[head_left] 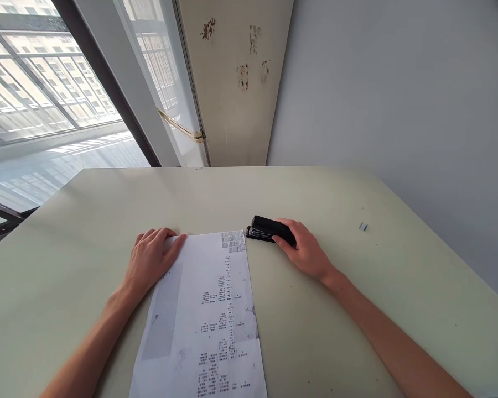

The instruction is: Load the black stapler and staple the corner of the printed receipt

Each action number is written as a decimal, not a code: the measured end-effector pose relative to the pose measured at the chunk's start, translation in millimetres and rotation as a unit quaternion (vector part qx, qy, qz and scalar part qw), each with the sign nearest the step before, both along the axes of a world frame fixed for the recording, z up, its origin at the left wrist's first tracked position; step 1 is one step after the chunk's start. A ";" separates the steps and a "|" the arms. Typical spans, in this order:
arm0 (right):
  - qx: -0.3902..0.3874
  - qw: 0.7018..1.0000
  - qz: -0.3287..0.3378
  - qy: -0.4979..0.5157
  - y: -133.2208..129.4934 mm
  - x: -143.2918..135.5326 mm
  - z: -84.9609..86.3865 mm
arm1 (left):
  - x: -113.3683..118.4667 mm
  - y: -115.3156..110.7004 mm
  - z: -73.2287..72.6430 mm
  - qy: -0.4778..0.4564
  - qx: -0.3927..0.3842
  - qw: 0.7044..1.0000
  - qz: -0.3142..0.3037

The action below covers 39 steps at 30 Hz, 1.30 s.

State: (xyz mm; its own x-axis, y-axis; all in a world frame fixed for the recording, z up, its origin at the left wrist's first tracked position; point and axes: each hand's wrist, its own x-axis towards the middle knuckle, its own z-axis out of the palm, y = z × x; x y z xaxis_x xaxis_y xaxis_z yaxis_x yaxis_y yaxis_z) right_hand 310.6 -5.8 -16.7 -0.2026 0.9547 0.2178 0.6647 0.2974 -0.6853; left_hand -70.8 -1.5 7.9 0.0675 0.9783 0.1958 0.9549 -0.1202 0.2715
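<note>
Currently, the left hand [151, 260] is lying left of centre in the frame, its thumb reaching over the upper left corner of a printed sheet of paper [195, 304]; its other fingers are bending beyond the edge, and I cannot tell whether they are pinching the sheet. The paper is stretching from the middle of the frame down past the bottom edge, showing dense print at its upper right corner and a grey band along its left. Right of centre, the right hand [305, 246] is gripping a black stapler [269, 228], thumb and fingers wrapping around its rear end. The stapler's front is pointing left, sitting just beside the sheet's upper right corner. Farther right, a small metallic piece [363, 226] is lying on the pale table [108, 204]. Windows [33, 83] are filling the upper left, while a grey wall [390, 99] is occupying the upper right.
</note>
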 end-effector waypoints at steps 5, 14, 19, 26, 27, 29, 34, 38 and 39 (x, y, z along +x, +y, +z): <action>0.005 1.000 0.001 -0.001 0.1 0.6 -1.0 | -1.7 0.3 1.9 -0.038 -0.009 0.999 0.012; -0.006 1.000 -0.004 0.004 -0.2 0.5 -1.3 | -7.7 -0.6 4.9 -0.133 -0.074 0.987 0.059; -0.003 1.000 -0.007 -0.002 -0.8 1.5 -1.2 | -9.8 -0.6 5.0 -0.129 -0.061 0.989 0.029; 0.002 1.000 0.004 0.019 -0.4 4.6 -5.5 | -11.5 -4.0 5.5 -0.143 -0.061 0.988 0.015; 0.003 1.000 0.005 0.021 -0.4 4.8 -5.8 | -11.8 -5.0 5.6 -0.146 -0.060 0.987 0.011; 0.005 1.000 0.009 0.027 -0.8 4.8 -5.7 | -12.4 -7.1 6.7 -0.152 -0.060 0.987 0.000; 0.000 0.999 0.015 0.042 -1.9 5.5 -5.7 | -10.9 -15.1 18.1 -0.175 -0.060 0.982 -0.044; 0.002 0.998 0.020 0.052 -4.4 3.6 -6.7 | -6.1 -22.4 29.9 -0.200 -0.060 0.976 -0.064; -0.002 0.998 0.023 0.054 -6.5 2.3 -6.5 | -4.3 -23.8 32.2 -0.205 -0.058 0.975 -0.068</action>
